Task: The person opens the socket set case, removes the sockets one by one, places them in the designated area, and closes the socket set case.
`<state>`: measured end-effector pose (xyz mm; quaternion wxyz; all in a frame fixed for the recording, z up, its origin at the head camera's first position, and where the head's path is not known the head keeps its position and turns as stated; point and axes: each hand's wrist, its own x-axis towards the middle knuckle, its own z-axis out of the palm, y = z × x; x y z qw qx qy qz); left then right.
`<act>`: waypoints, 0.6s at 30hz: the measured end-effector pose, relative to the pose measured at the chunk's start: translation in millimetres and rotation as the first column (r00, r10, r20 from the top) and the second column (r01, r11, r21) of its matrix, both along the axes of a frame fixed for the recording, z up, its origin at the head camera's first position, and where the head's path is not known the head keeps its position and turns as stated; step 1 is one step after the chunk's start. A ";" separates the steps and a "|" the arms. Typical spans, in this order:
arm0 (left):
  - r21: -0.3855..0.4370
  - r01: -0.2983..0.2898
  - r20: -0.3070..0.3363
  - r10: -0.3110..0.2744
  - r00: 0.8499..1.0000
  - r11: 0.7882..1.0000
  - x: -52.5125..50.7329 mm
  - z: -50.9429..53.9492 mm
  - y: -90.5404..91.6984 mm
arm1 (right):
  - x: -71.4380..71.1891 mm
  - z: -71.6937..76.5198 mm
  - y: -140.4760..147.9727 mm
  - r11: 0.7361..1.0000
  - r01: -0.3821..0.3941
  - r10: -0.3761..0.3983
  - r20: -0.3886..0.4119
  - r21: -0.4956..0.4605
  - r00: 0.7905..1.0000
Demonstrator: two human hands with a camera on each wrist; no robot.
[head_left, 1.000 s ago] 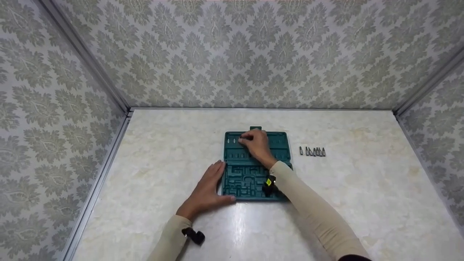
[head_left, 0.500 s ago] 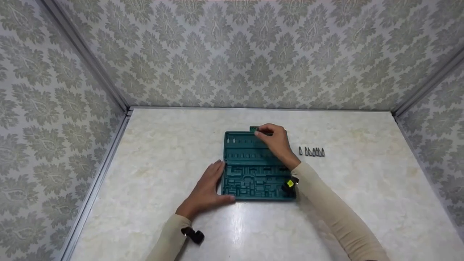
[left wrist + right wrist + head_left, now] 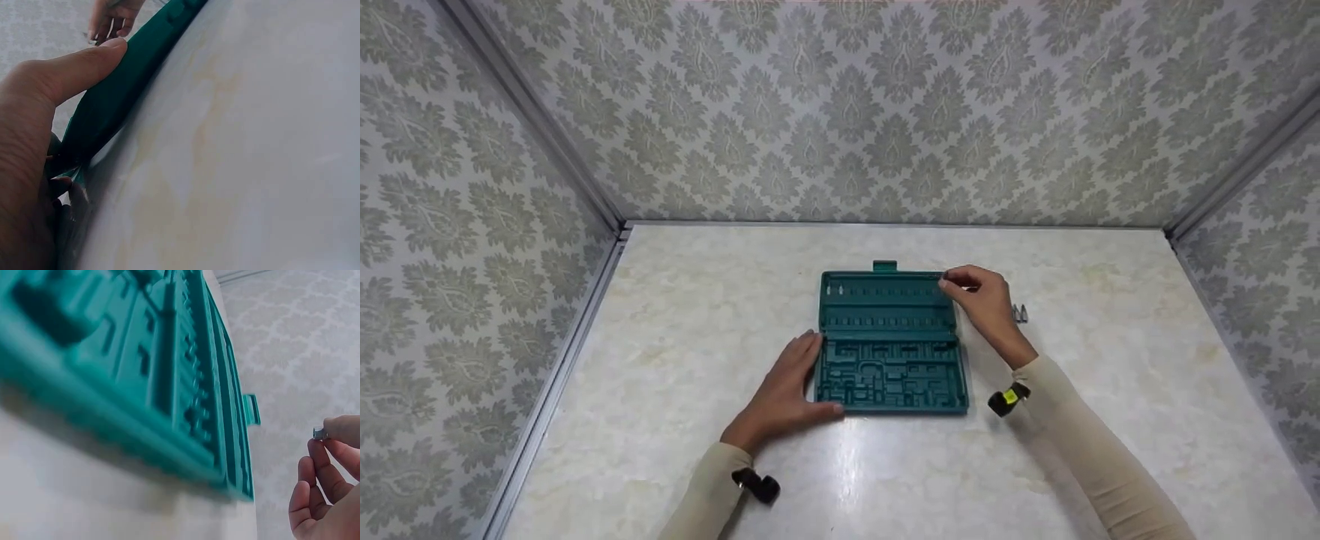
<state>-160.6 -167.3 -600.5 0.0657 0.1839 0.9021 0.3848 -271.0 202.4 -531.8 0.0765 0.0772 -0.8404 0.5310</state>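
A green plastic bit case (image 3: 877, 411) lies opened flat, with moulded recesses in both halves. My left hand (image 3: 780, 397) rests against its near left corner, fingers straight along the side and thumb on the front edge. Thumb and fingertips of my right hand (image 3: 981, 296) pinch a small metal screwdriver bit (image 3: 319, 433), whose hexagonal end shows in the right wrist view. That hand hovers by the case's far right corner. Two silvery bits (image 3: 835, 289) sit in the far left slots of the lid.
On the table (image 3: 1095, 360), right of the case, stand or lie more bits (image 3: 1020, 313), partly hidden behind my right hand. A latch tab (image 3: 885, 265) sticks out from the lid's far edge. Patterned walls (image 3: 847, 127) enclose the back and sides.
My right hand has moved rightward from the lid's upper slots to beyond its far right corner, pinching the bit. The left hand and case have stayed put.
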 end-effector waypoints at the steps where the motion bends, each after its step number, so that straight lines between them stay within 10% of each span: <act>1: -0.001 -0.001 0.001 0.001 1.000 1.000 0.1 0.1 -0.1 | 0.7 -0.5 4.1 1.000 0.014 -0.014 0.004 0.010 1.000; 18: 0.008 0.027 -0.043 -0.026 0.999 1.000 -3.7 -4.1 -1.1 | 19.4 -15.5 72.9 0.988 0.150 -0.151 0.042 0.043 0.988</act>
